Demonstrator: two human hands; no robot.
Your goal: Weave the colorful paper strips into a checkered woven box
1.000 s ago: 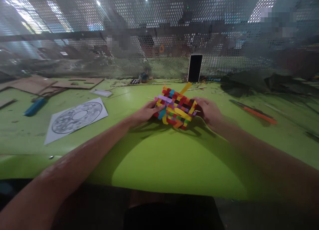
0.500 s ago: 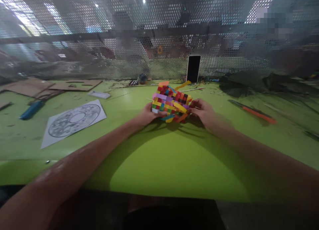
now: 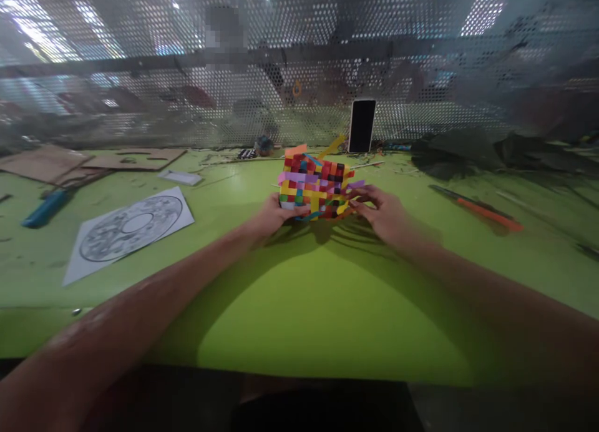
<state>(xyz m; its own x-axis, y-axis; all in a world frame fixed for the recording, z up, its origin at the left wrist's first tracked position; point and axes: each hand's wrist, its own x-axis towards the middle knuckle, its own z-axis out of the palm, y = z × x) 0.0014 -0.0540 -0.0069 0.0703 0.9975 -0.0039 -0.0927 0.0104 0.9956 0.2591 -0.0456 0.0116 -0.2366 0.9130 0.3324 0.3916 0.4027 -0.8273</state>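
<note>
A woven piece of bright paper strips (image 3: pixel 311 185), in red, yellow, purple, blue, green and black, is held up over the green table. My left hand (image 3: pixel 276 215) is closed on its lower left corner, thumb across the front. At its right edge my right hand (image 3: pixel 379 212) pinches among the loose strip ends, fingertips at a yellow strip (image 3: pixel 344 206). A purple strip (image 3: pixel 356 185) sticks out just above those fingers. Another yellow strip (image 3: pixel 333 146) pokes up from the top edge, and an orange end (image 3: pixel 296 151) stands at the top left.
A sheet with a printed ring pattern (image 3: pixel 135 226) lies left, near a blue-handled tool (image 3: pixel 47 208) and cardboard pieces (image 3: pixel 133 159). An orange-handled tool (image 3: pixel 489 213) lies right. A dark-screened phone (image 3: pixel 362 126) leans on the perforated metal screen (image 3: pixel 187 101); dark leaves (image 3: pixel 461 154) lie at back right.
The woven piece has shifted slightly left and turned a little. A yellow strip that lay slanted across its front now hangs differently, and a purple end shows by my right fingers.
</note>
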